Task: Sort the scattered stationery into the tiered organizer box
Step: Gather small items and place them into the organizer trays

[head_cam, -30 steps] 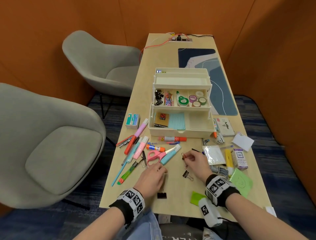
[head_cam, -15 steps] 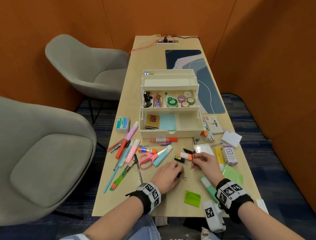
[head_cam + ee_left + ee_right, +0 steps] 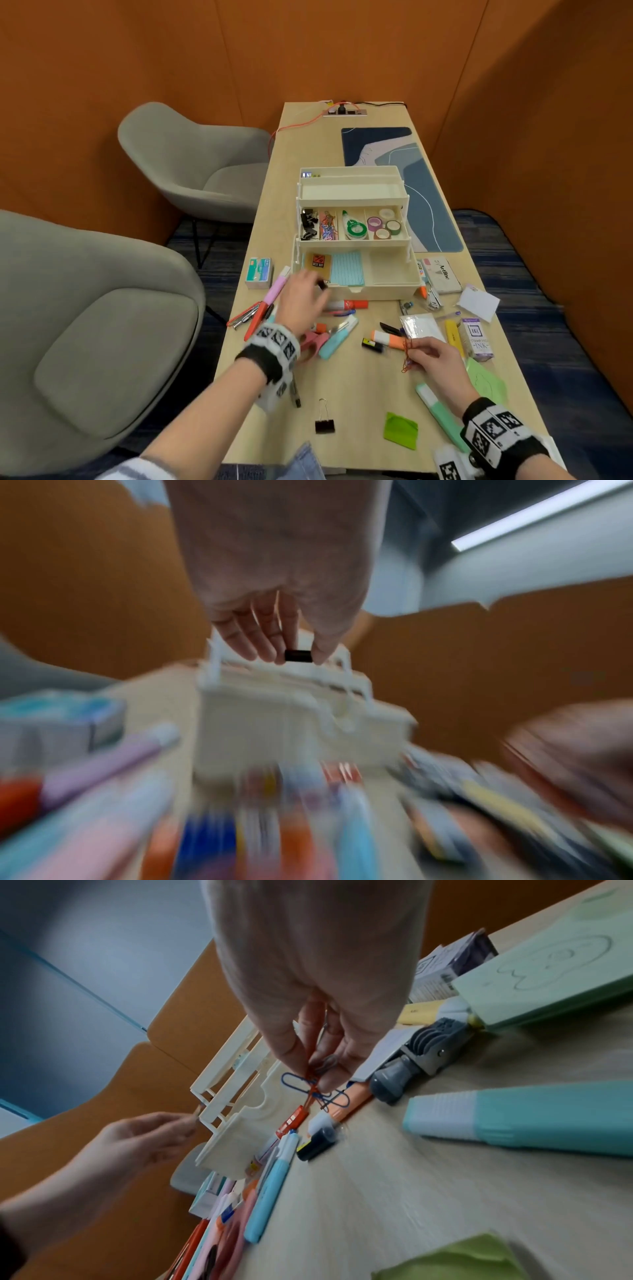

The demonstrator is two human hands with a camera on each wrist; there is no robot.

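Nearest the table edge: one black binder clip (image 3: 324,424) lying loose, handles up, beside a green sticky pad (image 3: 400,430). Further in, right hand (image 3: 433,358) above the table (image 3: 349,394), thumb and fingertips (image 3: 291,1047) pinched shut on a tangle of paper clips (image 3: 316,1088), orange and blue loops dangling below the grip. Light wire, springy, apt to snag on each other and slip free; best held at the knot where the loops cross, as here, not by a single trailing loop. Beyond that, a scatter of pens, markers, pink scissors (image 3: 313,342) and a glue stick (image 3: 346,304) across the middle of the table. Left hand (image 3: 301,294) further out, at the front left corner of the organizer box (image 3: 356,289), thumb and forefinger closed on a small binder clip (image 3: 297,656); blurred in both views. Small, stiff, light, smooth sided; a pinch across the black body looks secure enough. Likely destination, judging by contents: middle tier, leftmost compartment (image 3: 307,224) already holding black clips, next compartment (image 3: 329,226) holding coloured paper clips. Top tier (image 3: 349,190) shows nothing inside. Bottom tier holding note cards (image 3: 346,273).
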